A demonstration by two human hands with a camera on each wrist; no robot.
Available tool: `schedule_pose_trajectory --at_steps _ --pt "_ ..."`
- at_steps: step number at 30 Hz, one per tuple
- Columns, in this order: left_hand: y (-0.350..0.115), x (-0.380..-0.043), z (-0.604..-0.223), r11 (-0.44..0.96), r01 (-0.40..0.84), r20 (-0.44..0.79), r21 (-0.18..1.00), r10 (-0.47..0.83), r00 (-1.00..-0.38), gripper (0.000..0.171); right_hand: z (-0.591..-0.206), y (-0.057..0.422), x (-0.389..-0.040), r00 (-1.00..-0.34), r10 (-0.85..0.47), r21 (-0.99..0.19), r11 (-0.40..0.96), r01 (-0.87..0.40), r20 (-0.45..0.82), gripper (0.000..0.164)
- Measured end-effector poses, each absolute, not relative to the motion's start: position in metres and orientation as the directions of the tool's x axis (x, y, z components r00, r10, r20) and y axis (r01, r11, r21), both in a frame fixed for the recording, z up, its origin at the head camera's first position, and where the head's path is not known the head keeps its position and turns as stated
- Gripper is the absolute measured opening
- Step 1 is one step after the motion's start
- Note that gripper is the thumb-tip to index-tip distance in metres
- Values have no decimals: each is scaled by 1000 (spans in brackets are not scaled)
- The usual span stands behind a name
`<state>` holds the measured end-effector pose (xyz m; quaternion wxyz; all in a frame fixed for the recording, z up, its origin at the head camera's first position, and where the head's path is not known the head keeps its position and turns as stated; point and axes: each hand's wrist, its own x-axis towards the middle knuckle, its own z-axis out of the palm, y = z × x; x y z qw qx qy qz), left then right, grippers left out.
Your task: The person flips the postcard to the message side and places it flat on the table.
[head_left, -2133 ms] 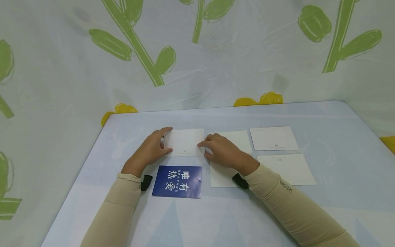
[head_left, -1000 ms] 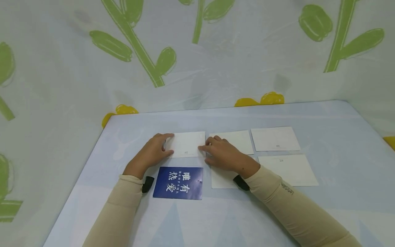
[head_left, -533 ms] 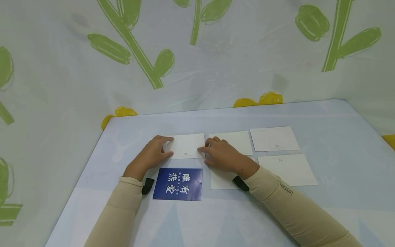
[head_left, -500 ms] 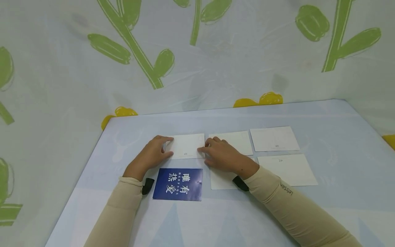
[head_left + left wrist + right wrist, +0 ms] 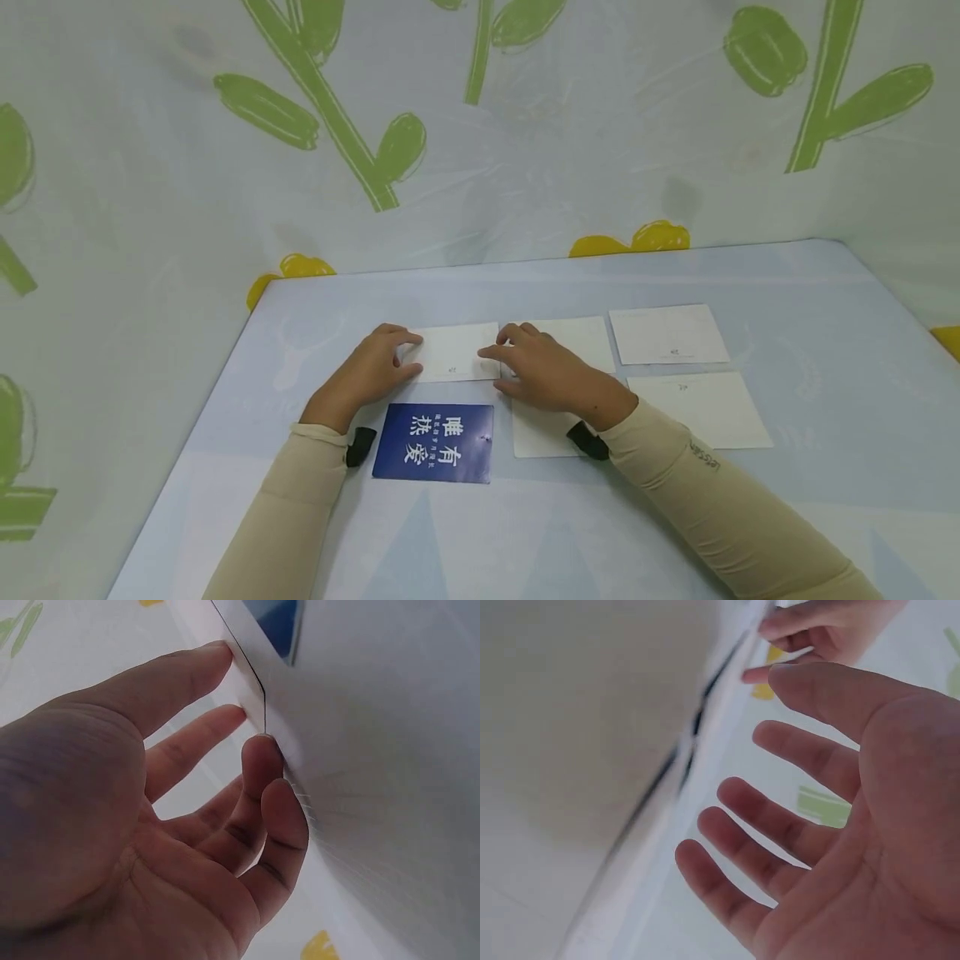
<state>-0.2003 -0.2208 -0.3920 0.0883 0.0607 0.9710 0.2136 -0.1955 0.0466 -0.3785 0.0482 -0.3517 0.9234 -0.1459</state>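
A white postcard (image 5: pixel 453 353) with a small printed mark lies at the back left of the group. At its left end is my left hand (image 5: pixel 367 367), thumb and forefinger spread with their tips on the card's face; in the left wrist view the other fingertips are bent at its edge. My right hand (image 5: pixel 551 371) hovers at the postcard's right end with fingers parted, holding nothing. Beneath that hand and wrist, two more white cards, the back one (image 5: pixel 585 340) and the front one (image 5: pixel 536 432), are partly hidden. A blue card (image 5: pixel 433 442) with white characters lies in front of the postcard.
Two further white cards, one at the back right (image 5: pixel 667 333) and one at the front right (image 5: pixel 701 408), lie beyond my right forearm. The pale blue tabletop (image 5: pixel 840 358) ends at a wall cloth (image 5: pixel 562 158) printed with green leaves.
The left postcard's far edge has come down toward the table and toward me. My right fingertips have parted from its right end, while my left hand stays at the left end.
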Motion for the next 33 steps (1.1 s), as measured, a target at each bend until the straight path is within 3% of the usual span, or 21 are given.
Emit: schedule_pose_trajectory --at_steps 13,20,26,33 --pt "-224 -202 -392 902 69 -151 426 146 -978 49 -353 37 -181 -763 -640 -273 720 -638 93 37" --pt "-221 -202 -393 894 68 -162 443 154 -975 49 -355 35 -156 -671 -734 -280 625 -728 104 33" --pt "-219 -205 -393 895 76 -157 439 160 -974 49 -365 36 -136 -604 -795 -154 592 -791 49 34" --pt "-218 -206 -394 897 68 -160 438 152 -975 49 -375 38 -120 -546 -837 -44 547 -836 -25 50"
